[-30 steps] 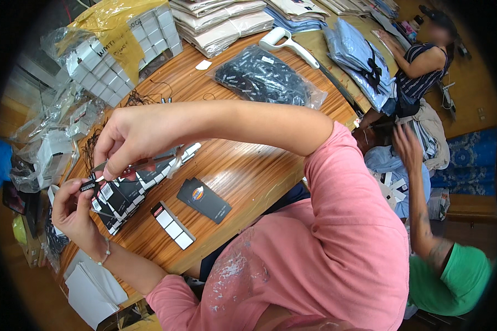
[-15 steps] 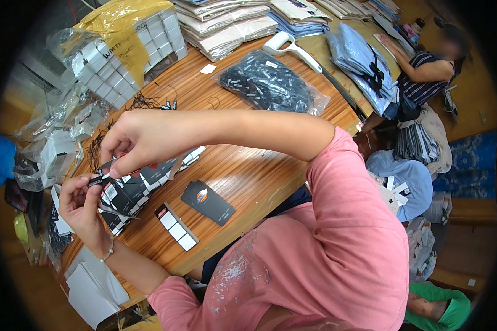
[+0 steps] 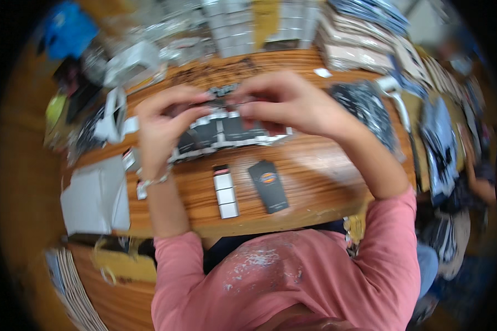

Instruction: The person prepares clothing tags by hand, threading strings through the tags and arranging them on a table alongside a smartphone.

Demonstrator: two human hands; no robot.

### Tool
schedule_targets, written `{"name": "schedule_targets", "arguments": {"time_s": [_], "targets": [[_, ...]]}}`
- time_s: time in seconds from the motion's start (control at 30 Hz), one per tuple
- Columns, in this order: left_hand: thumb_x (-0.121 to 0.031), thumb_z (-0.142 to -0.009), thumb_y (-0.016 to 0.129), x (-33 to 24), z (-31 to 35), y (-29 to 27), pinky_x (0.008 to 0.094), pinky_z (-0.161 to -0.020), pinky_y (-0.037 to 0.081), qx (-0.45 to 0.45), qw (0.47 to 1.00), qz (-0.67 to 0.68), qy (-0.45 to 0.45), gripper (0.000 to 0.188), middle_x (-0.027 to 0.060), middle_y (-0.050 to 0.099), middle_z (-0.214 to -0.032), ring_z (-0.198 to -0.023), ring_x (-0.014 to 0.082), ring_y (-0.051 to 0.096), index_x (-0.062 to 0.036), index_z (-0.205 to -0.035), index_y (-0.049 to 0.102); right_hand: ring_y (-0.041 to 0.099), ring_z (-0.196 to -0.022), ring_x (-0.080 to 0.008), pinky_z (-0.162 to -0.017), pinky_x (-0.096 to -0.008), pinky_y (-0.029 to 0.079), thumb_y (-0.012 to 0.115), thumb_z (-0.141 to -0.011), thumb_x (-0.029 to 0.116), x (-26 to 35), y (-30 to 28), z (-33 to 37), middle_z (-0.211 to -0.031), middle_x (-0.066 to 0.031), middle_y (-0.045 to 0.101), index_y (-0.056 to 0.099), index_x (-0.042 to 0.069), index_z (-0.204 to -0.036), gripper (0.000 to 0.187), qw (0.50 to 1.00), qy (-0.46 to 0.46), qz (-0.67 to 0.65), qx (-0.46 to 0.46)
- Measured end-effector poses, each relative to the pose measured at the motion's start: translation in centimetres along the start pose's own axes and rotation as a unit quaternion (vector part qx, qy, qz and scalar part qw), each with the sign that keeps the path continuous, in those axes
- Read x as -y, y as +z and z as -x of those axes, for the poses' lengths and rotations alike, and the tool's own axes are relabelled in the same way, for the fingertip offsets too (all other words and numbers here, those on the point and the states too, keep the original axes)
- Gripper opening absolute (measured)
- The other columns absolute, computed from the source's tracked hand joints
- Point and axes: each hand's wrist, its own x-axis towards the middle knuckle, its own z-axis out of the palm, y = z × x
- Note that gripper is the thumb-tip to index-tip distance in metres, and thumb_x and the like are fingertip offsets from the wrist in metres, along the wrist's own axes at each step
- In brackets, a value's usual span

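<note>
Both my hands are raised over the middle of the table, close together and blurred by motion. My left hand (image 3: pixel 168 118) has its thumb and fingers pinched together. Opposite it, my right hand (image 3: pixel 284 102) is pinched too, its fingertips almost meeting the left ones. Something small and dark seems to be between them, but blur hides what it is. Under and behind the hands lies a row of black hang tags (image 3: pixel 240 131) with white labels. Nearer to me are a strip of white labels (image 3: pixel 225 193) and a few loose black hang tags (image 3: pixel 270 190).
Small white boxes (image 3: pixel 232 27) stand at the back, beside stacks of folded garments (image 3: pixel 350 47). A bag of black string tags (image 3: pixel 361 107) and a white-handled tool (image 3: pixel 397 99) lie at the right. White paper sheets (image 3: pixel 91 196) lie at the left edge.
The view has turned, so the table now faces me squarely. My right arm no longer reaches across my body; both hands are now side by side, fingertips still close together.
</note>
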Motion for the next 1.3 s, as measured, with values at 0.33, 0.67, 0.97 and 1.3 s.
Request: {"name": "schedule_targets", "arguments": {"time_s": [0.33,0.67,0.97,1.3], "targets": [[0.014,-0.061,0.065,-0.9,0.4,-0.7,0.0250,-0.070,0.049,-0.005,1.000,0.002,-0.022,0.023,0.0135,0.062,-0.084,-0.078,0.0171,0.060,0.0040,-0.081,0.063,0.045,-0.044,-0.0027,-0.038,-0.0162,0.032,0.053,-0.083,0.014,1.1,0.6,-0.6,-0.065,-0.0006,0.057,0.058,0.000,-0.095,0.019,0.998,0.037,-0.037,0.043],[0.010,-0.065,0.066,-1.4,0.1,-0.4,0.0233,-0.069,0.049,-0.017,0.999,0.010,-0.049,0.022,0.0120,0.063,-0.085,-0.076,0.0146,0.061,0.0042,-0.085,0.062,0.046,-0.047,-0.0030,-0.040,-0.0171,0.034,0.054,-0.083,0.014,1.1,0.7,-0.4,-0.065,-0.0005,0.056,0.057,-0.001,-0.101,0.023,1.000,0.015,0.015,0.000],[0.009,-0.066,0.066,-1.0,0.2,-0.6,0.0229,-0.068,0.050,-0.005,0.998,0.008,-0.066,0.022,0.0108,0.063,-0.083,-0.074,0.0138,0.061,0.0046,-0.087,0.062,0.049,-0.048,-0.0048,-0.043,-0.0185,0.039,0.053,-0.083,0.011,1.4,1.1,0.0,-0.066,-0.0016,0.055,0.055,-0.004,-0.100,0.023,0.997,-0.003,0.069,-0.019],[0.005,-0.065,0.068,-1.1,0.1,-0.6,0.0231,-0.067,0.049,0.036,0.997,0.013,-0.065,0.021,0.0099,0.064,-0.081,-0.073,0.0135,0.061,0.0035,-0.085,0.063,0.048,-0.046,-0.0045,-0.040,-0.0174,0.038,0.052,-0.082,0.013,2.3,0.7,0.1,-0.064,-0.0010,0.056,0.058,-0.002,-0.095,0.021,0.998,0.043,0.045,0.030]]}}
